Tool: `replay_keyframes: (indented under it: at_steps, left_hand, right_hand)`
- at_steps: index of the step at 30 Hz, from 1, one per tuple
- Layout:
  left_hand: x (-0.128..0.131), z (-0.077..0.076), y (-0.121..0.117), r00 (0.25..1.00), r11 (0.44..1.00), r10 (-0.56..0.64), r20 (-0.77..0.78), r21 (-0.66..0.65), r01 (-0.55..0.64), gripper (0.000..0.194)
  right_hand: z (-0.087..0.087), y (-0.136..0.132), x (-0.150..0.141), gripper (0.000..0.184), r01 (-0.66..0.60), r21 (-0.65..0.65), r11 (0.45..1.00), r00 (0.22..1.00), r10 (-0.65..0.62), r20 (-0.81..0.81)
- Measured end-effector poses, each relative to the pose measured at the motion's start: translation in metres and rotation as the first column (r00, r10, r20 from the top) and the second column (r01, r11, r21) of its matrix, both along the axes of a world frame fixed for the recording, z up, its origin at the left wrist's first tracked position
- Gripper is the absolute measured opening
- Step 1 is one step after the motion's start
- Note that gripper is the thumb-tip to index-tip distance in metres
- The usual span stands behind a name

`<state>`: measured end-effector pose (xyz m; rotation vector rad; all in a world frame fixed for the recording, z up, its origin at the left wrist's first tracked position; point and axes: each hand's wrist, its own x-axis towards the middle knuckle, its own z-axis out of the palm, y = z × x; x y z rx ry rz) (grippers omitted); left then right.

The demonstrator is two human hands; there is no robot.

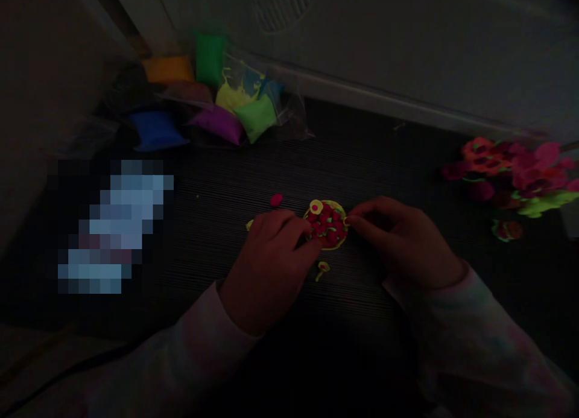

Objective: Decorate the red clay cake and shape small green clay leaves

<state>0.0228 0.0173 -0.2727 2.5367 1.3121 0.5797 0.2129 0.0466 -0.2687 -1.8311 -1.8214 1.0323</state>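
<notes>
The scene is very dark. A small round clay piece (326, 224), yellow-green with red bits and a yellow ring on top, lies on the dark ribbed surface (226, 183). My left hand (266, 261) rests at its left edge, fingers curled and touching it. My right hand (398, 240) pinches its right edge with thumb and fingertips pressed together. A loose pink clay lump (275, 199) sits just behind my left hand. A tiny yellow and red scrap (322, 268) lies in front of the piece, between my hands.
Bags of coloured clay (212, 104), orange, green, blue, purple, yellow and lime, are piled at the back left. A cluster of pink, red and green clay shapes (511, 174) lies at the right. A blurred bright patch (117, 225) sits at the left. A pale wall runs behind.
</notes>
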Motion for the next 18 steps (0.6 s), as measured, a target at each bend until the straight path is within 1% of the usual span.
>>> replay_keyframes:
  at_steps: [7, 10, 18]
  left_hand:
    - [0.0006, -0.0059, -0.0005, 1.0, 0.999, -0.015, -0.008, 0.033, 0.015, 0.015]
    - [-0.0001, -0.0059, -0.0011, 1.0, 0.999, -0.018, -0.014, 0.026, 0.018, 0.014]
    - [0.0011, -0.0072, 0.0001, 1.0, 0.997, -0.017, 0.016, 0.071, 0.016, 0.016]
  right_hand:
    - [0.0023, -0.0004, -0.0033, 0.014, 0.011, 0.02, 1.0, 0.999, -0.012, 0.053]
    - [0.0021, -0.0011, -0.0061, 0.012, 0.022, 0.048, 0.999, 0.996, -0.026, 0.08]
    - [-0.0003, -0.0009, -0.0091, 0.012, 0.014, 0.113, 0.993, 0.991, -0.029, 0.128]
